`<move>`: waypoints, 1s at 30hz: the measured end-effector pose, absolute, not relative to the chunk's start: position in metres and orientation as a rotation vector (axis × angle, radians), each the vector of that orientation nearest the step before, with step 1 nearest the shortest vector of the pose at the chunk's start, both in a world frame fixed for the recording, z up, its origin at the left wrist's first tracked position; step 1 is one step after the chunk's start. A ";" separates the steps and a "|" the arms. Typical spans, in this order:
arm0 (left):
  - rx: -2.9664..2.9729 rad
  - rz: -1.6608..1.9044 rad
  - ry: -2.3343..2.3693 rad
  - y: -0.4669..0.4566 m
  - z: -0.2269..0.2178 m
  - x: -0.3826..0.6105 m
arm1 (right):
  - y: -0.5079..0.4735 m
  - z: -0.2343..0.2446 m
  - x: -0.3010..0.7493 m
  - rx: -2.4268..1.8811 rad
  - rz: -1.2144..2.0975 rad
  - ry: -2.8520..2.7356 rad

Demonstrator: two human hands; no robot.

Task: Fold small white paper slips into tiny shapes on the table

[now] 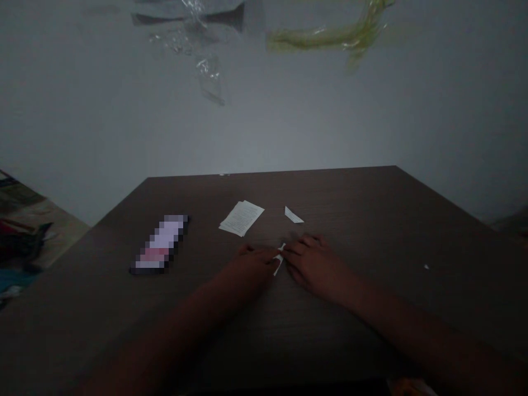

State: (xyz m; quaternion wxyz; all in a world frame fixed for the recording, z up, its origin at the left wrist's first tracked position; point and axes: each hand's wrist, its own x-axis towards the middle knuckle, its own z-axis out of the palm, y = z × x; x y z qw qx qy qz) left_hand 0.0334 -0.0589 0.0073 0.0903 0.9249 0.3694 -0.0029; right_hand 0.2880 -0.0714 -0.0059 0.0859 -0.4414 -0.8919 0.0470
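Observation:
A small, narrow piece of white paper (279, 267) lies on the dark table between my two hands; it looks folded. My left hand (256, 265) is closed on it from the left, its fingertips covering part of the paper. From the right, my right hand (313, 264) grips the same paper near its upper end, with the index fingertip pressed on it. The fingers meet over the middle and hide that part. Just beyond my right hand lies a folded paper strip (293, 215). A stack of printed paper sheets (242, 218) sits beyond my left hand.
A phone (160, 245) with its screen lit and blurred lies on the left of the brown table (350, 203). A tiny white scrap (427, 267) is at the right. Behind the table rises a pale wall (264, 121) with tape on it.

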 end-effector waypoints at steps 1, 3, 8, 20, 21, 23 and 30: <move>2.754 -0.013 1.059 -0.059 0.009 0.031 | -0.072 -0.007 0.288 -1.330 0.132 -2.647; 2.756 -0.019 0.997 -0.059 0.013 0.025 | -0.072 -0.008 0.288 -1.341 0.119 -2.627; 2.759 -0.112 1.034 -0.066 0.025 0.025 | -0.072 -0.006 0.288 -1.334 0.101 -2.652; 2.840 -0.072 1.280 -0.104 0.019 0.049 | -0.079 0.000 0.282 -1.342 0.104 -2.654; 2.841 -0.100 1.272 -0.105 0.018 0.051 | -0.080 0.000 0.282 -1.334 0.103 -2.655; 2.826 -0.172 1.259 -0.105 0.017 0.055 | -0.081 0.002 0.282 -1.331 0.113 -2.659; 2.794 -0.152 1.292 -0.104 0.033 0.067 | -0.073 0.008 0.287 -1.458 0.208 -2.668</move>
